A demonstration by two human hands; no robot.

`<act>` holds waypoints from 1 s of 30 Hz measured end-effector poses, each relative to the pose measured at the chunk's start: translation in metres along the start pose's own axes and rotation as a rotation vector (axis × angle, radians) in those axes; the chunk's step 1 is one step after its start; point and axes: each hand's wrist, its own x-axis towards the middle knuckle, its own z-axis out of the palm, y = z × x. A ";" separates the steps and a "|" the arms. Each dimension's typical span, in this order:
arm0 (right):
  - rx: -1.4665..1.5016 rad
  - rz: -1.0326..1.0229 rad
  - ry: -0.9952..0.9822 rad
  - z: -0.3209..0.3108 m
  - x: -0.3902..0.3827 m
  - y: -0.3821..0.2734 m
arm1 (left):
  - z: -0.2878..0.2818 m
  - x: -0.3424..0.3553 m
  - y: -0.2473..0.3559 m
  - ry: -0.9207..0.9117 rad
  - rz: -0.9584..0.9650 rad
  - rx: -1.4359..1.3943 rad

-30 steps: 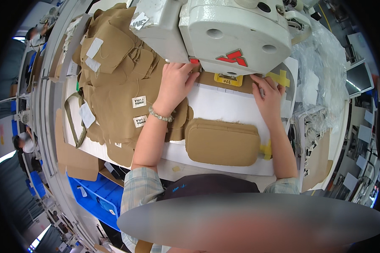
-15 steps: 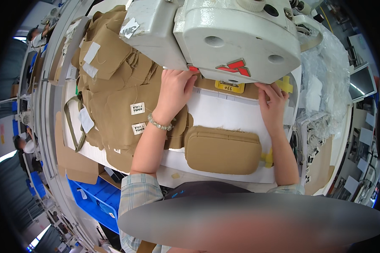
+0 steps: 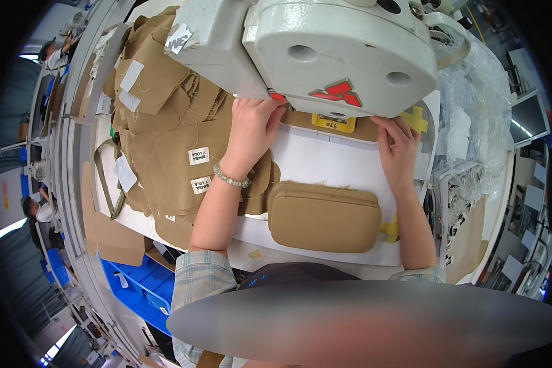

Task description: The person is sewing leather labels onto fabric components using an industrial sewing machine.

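A long brown fabric piece point(image 3: 365, 129) lies crosswise beneath the head of a white sewing machine point(image 3: 343, 55). My left hand point(image 3: 251, 126), with a beaded bracelet at the wrist, is closed at the fabric's left end; its fingertips are partly hidden by the machine. At the right end, my right hand point(image 3: 398, 144) has thumb and fingers bent together on the fabric's edge. Between the hands, a yellow metal plate point(image 3: 333, 122) sits over the fabric. Closer to me, a brown rounded-corner pouch point(image 3: 325, 219) rests on the white work surface point(image 3: 319, 161).
Brown cut fabric pieces point(image 3: 165, 138) with white labels are heaped at left. A blue crate point(image 3: 138, 285) stands low at left, by a cardboard box point(image 3: 116, 236). Clear plastic wrapping point(image 3: 466, 122) and a bundle of labels point(image 3: 457, 202) lie at right. People work at far left.
The machine head appears slightly further left and up in the view. Both hands stay at the fabric's ends with hardly any movement; the pouch lies as before.
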 end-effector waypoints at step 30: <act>-0.006 0.017 -0.010 0.004 -0.001 0.004 | 0.002 -0.001 -0.001 -0.048 0.003 0.062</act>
